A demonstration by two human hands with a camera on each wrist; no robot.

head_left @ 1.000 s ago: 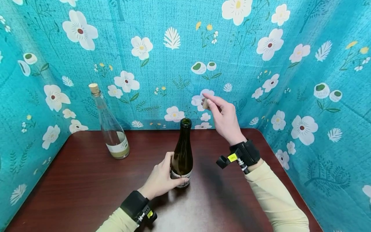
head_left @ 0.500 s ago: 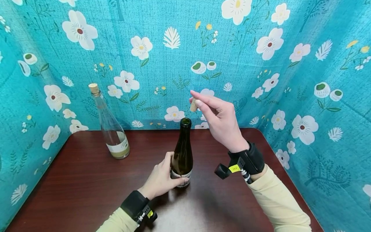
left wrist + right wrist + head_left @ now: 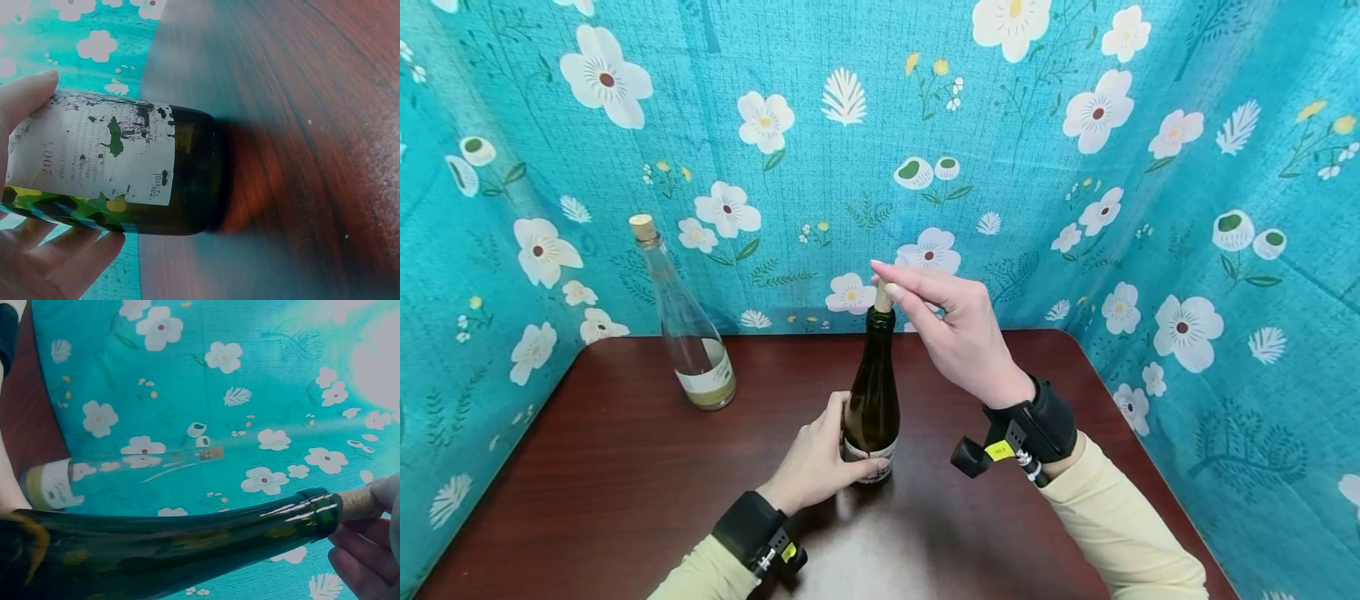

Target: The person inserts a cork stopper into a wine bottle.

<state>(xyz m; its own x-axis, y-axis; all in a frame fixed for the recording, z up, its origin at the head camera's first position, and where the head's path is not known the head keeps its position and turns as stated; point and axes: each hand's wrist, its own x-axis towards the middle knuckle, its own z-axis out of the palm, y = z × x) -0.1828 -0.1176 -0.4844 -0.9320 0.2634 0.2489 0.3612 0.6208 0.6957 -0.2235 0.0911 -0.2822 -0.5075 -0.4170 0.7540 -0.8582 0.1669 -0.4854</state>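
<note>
On the table [image 3: 625, 467], left hand [image 3: 816, 462] grips bottle [image 3: 872, 400]; right hand [image 3: 958, 333] pinches cork [image 3: 883, 298]: best pressed straight down, bottle steadied.

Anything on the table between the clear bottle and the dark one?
Nothing: in the head view only bare table lies between the clear bottle and the dark bottle, whose base the left hand grips.
</note>
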